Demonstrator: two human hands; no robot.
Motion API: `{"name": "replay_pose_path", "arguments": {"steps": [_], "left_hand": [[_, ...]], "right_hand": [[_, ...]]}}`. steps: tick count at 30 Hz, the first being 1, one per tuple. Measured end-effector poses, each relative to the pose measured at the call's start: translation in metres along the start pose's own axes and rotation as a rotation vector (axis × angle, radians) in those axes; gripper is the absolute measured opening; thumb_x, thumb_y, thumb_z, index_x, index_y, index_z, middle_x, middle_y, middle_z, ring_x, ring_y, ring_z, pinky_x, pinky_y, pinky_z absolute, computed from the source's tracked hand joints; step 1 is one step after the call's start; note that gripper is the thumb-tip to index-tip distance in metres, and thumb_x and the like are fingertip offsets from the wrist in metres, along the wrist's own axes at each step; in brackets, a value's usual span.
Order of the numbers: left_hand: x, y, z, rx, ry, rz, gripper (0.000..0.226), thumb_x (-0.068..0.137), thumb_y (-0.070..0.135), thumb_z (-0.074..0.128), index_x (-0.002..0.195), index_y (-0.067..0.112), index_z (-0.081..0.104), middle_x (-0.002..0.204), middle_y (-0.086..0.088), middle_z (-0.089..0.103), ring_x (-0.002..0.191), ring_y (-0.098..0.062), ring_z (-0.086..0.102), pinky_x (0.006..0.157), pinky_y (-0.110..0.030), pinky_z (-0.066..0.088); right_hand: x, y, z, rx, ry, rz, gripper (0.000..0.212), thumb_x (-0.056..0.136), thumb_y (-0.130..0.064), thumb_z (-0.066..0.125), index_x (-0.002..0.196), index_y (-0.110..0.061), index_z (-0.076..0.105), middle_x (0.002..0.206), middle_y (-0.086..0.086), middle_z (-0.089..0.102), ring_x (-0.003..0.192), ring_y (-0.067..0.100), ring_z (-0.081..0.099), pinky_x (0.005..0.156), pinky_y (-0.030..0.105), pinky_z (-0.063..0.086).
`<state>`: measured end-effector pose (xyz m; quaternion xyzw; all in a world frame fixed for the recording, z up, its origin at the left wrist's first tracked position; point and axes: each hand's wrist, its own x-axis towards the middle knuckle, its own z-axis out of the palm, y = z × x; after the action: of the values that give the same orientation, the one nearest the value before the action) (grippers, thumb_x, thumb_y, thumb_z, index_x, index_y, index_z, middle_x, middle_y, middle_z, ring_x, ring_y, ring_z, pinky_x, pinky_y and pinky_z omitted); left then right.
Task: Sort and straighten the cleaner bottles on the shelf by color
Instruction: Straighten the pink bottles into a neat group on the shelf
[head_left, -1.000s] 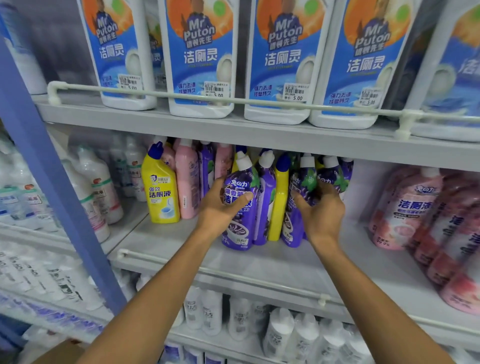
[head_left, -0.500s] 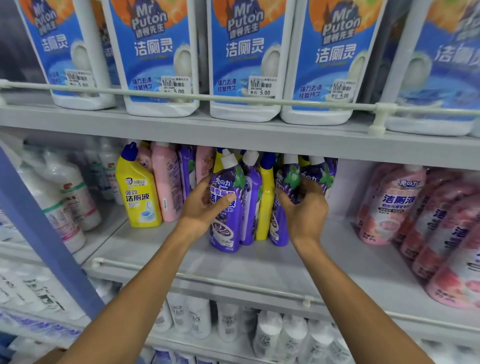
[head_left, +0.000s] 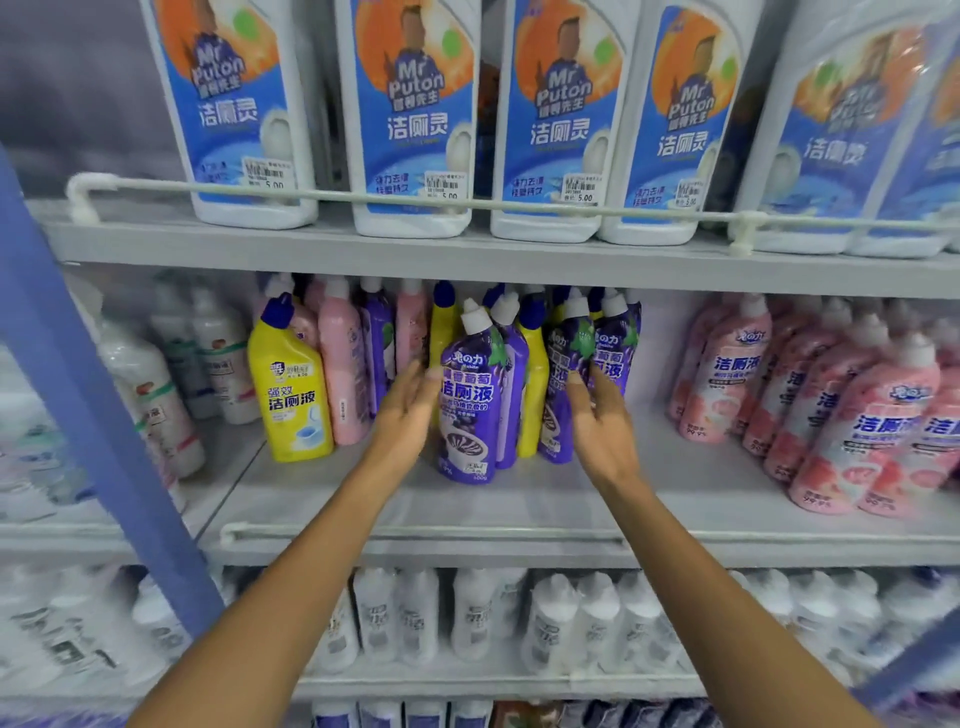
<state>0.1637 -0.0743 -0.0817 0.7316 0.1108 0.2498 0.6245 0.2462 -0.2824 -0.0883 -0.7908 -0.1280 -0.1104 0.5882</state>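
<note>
- The purple bottles (head_left: 470, 410) stand narrow and close together on the middle shelf (head_left: 519, 499); a hard sideways push can tip one over the front rail (head_left: 415, 532).
- A yellow bottle (head_left: 532, 395) stands between them, so the colors are mixed.
- Your left hand (head_left: 408, 415) and right hand (head_left: 597, 421) touch the group's sides, fingers straight, gripping nothing.
</note>
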Motion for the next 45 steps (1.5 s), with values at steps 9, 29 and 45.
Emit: {"name": "replay_pose_path", "arguments": {"steps": [9,29,45], "left_hand": [[-0.018,-0.011,-0.122,-0.113,0.342,-0.061,0.055,0.100,0.065,0.035,0.119,0.024,0.066,0.109,0.001,0.071,0.104,-0.020,0.068,0.089,-0.029,0.056],[0.065,-0.023,-0.171,0.159,0.411,0.027,0.028,0.095,0.049,0.059,0.104,0.023,0.065,0.093,0.006,0.071,0.086,-0.008,0.071,0.076,-0.025,0.058],[0.140,0.012,-0.183,-0.041,0.373,-0.071,0.022,0.088,0.030,0.077,0.101,0.012,0.075,0.095,-0.011,0.073,0.078,-0.019,0.065,0.067,-0.024,0.053]], "right_hand": [[-0.067,-0.045,0.040,0.344,-0.097,0.034,0.056,0.103,-0.059,0.032,0.134,-0.023,0.061,0.127,-0.011,0.068,0.116,-0.001,0.063,0.102,0.032,0.052],[0.042,-0.131,0.237,-0.036,-0.319,-0.185,0.040,0.096,-0.047,0.060,0.122,-0.016,0.063,0.113,0.002,0.068,0.108,0.024,0.062,0.081,0.023,0.035],[0.058,-0.132,0.257,-0.351,-0.222,-0.306,0.050,0.094,-0.048,0.063,0.119,-0.004,0.065,0.122,0.019,0.068,0.117,0.036,0.061,0.092,0.035,0.045]]}}
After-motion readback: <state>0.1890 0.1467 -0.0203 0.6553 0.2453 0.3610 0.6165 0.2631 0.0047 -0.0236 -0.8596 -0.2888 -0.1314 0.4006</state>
